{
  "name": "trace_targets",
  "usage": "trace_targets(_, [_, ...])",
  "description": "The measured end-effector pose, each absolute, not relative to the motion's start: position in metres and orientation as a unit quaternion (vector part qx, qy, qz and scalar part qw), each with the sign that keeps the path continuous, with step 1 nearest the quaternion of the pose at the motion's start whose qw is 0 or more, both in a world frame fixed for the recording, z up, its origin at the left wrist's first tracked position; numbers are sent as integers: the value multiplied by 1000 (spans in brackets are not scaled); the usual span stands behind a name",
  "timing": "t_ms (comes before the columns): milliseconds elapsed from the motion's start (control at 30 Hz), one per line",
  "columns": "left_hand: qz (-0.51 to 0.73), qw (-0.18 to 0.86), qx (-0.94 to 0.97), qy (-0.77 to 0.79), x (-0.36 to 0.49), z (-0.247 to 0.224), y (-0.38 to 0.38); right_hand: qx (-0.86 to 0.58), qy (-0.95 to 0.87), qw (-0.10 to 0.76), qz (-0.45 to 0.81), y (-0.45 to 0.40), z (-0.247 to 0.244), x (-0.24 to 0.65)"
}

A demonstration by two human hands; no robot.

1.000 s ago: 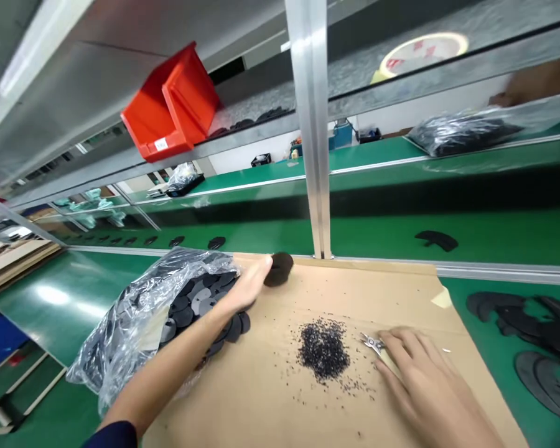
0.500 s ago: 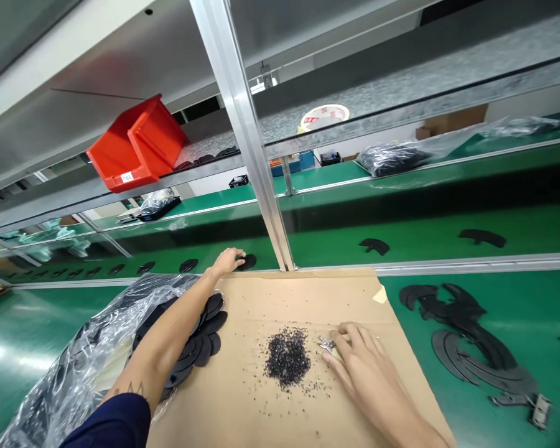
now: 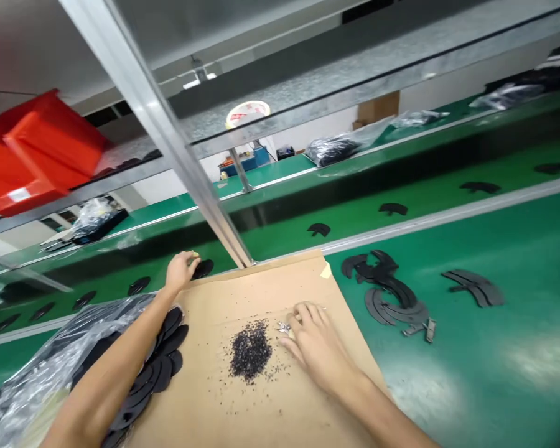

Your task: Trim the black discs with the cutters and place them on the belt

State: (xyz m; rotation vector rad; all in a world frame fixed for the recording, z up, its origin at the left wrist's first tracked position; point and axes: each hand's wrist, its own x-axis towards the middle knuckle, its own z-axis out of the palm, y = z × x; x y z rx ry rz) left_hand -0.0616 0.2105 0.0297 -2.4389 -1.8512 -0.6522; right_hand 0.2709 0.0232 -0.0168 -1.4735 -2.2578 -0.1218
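My left hand [image 3: 181, 271] reaches over the green belt at the left edge of a black oval disc [image 3: 204, 269]. Its fingers are bent, with thumb and fingertips a little apart, and the disc lies beside them on the belt. Low over the cardboard sheet [image 3: 205, 389], my right hand [image 3: 315, 342] is closed around small metal nippers [image 3: 284, 328], whose jaws point left. Most of their handle is hidden under the fingers. Left of the nippers is a heap of tiny black bits [image 3: 251, 350]. Beneath my left forearm, many black discs [image 3: 161, 361] overlap in a pile.
Clear plastic wrap [image 3: 42, 373] lies at the left. Curved black parts [image 3: 392, 292] and a small metal piece [image 3: 430, 330] rest on the green table at right. A metal post [image 3: 168, 140] rises behind the sheet. A red bin [image 3: 42, 152] and tape roll [image 3: 247, 114] sit above.
The view has swung right, so the scene sits further left. My left hand has drawn back slightly from the disc. My right hand still holds the nippers beside the heap.
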Motion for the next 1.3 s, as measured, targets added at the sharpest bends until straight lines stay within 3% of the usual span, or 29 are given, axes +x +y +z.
trace_targets(100, [-238, 4, -830, -505, -26, 34, 190, -549, -807, 214, -30, 21, -19, 268])
trace_targets(300, [-167, -98, -924, -331, 115, 23, 199, -556, -803, 214, -15, 21, -21, 267])
trace_targets(433, [-154, -145, -914, -346, 203, 7, 246, -553, -805, 213, -17, 22, -21, 268])
trace_targets(567, [-186, -171, -881, -401, 237, 1, 271, -553, -801, 229, -15, 22, -22, 270])
trace_targets(700, [-257, -190, -855, -408, 213, 15, 259, -559, -789, 254, -24, 24, -19, 272])
trace_targets(900, [-308, -239, -840, -377, 116, 34, 160, -528, -731, 418, -112, 28, -4, 276])
trace_targets(1100, [-244, -391, -820, -340, 39, 39, 54, -398, -847, 352, 27, 32, -22, 266])
trace_targets(1167, [-196, -329, -834, -397, 6, 42, 45, -373, -853, 362, 47, 32, -27, 260])
trace_targets(1300, [-67, -45, -805, -588, -67, 43, 55, -371, -837, 393, 80, 29, -28, 253])
